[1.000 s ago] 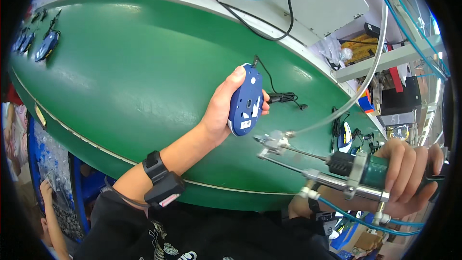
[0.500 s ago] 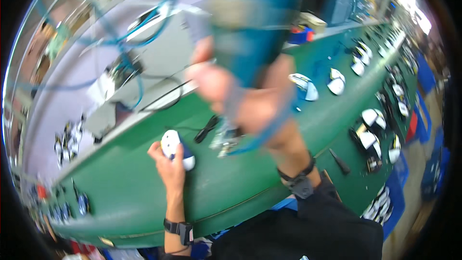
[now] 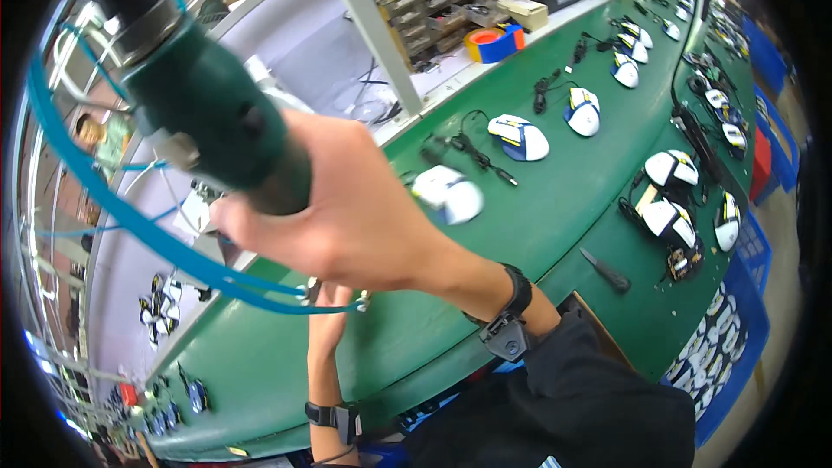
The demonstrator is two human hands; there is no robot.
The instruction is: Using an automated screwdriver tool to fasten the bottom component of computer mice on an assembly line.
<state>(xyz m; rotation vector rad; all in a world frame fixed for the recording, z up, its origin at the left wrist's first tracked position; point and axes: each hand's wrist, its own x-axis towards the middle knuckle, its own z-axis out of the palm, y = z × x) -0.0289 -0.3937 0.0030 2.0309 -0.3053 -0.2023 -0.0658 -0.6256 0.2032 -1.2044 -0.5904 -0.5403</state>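
My right hand (image 3: 364, 217) is raised close to the camera, shut around a dark green power screwdriver (image 3: 217, 121) with thin blue hoses (image 3: 130, 217) looping from it. Below it my left hand (image 3: 325, 329) lies over the green conveyor belt (image 3: 537, 234) with fingers stretched out and nothing in them; its fingertips are hidden behind the right hand. A white and blue computer mouse (image 3: 448, 193) with its black cable rests on the belt to the right, apart from both hands.
More white and blue mice (image 3: 518, 137) (image 3: 582, 111) lie along the belt, with others at its near edge (image 3: 672, 169). A black-handled tool (image 3: 605, 270) lies on the belt. Tape rolls (image 3: 494, 42) sit on the back shelf. Blue crates (image 3: 737, 312) stand at the right.
My left hand held a mouse up, then set it on the belt and let go. The right hand lifted the screwdriver up toward the camera. The view swung to the right.
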